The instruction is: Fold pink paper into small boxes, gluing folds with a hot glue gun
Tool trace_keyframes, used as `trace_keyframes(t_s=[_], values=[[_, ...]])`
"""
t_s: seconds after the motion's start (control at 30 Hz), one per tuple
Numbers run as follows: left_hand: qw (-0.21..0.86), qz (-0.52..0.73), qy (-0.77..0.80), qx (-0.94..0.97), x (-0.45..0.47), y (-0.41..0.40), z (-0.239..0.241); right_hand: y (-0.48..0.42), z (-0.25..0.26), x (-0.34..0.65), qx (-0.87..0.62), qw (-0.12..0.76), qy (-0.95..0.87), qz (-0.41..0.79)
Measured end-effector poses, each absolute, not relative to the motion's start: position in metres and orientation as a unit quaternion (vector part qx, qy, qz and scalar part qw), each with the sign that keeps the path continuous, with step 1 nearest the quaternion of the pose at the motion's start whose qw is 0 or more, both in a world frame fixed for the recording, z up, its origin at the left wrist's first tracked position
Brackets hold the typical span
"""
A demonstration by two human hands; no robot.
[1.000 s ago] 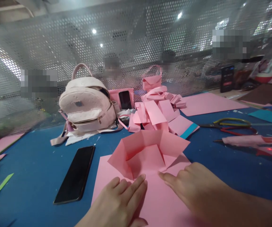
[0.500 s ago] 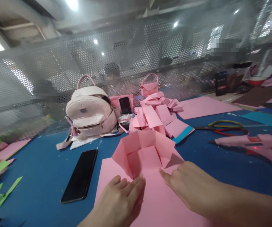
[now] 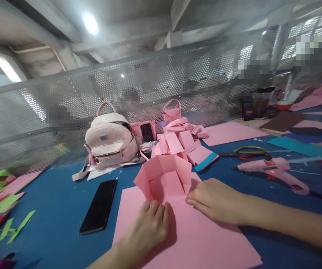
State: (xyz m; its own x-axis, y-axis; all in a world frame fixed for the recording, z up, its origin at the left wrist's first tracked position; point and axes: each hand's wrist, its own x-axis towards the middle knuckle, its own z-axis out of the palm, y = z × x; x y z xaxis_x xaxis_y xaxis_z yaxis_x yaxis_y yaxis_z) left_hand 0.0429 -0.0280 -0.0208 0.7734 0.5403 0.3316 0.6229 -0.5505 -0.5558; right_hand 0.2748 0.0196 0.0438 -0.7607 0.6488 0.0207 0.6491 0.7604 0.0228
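A pink paper sheet (image 3: 189,235) lies on the blue table in front of me. At its far end stands a folded pink paper box (image 3: 161,170), its walls raised and its top uncovered. My left hand (image 3: 151,224) is closed, with its curled fingers at the near left edge of the box. My right hand (image 3: 217,198) is closed at the box's near right corner, thumb and fingers together on the paper. The palms and the undersides of the fingers are hidden.
Left of the sheet lies a black phone (image 3: 98,206). A white backpack (image 3: 112,138) and a heap of pink paper pieces (image 3: 175,140) stand behind. To the right are a pink glue gun (image 3: 275,170) and scissors (image 3: 245,151). Green paper strips (image 3: 18,228) lie far left.
My left fingers have curled from stretched out into a closed hand. My right hand has closed at the box's corner, its pointing finger drawn in. The view has tilted up slightly.
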Motion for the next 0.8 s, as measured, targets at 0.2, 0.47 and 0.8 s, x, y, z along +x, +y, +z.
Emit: trace_keyframes(t_s=[0.2,0.47,0.8], values=[[0.293,-0.084,-0.383,-0.872,0.051,-0.007,-0.014,0.015,0.068,0.286,-0.389,0.137,-0.911,-0.025],[0.245,-0.076,-0.365,-0.895,0.059,0.003,-0.004,0.022,0.053,0.276,-0.398,0.136,-0.907,-0.023],[0.138,-0.239,-0.433,-0.858,0.036,0.032,0.024,0.042,0.055,0.285,-0.394,0.198,-0.897,0.028]])
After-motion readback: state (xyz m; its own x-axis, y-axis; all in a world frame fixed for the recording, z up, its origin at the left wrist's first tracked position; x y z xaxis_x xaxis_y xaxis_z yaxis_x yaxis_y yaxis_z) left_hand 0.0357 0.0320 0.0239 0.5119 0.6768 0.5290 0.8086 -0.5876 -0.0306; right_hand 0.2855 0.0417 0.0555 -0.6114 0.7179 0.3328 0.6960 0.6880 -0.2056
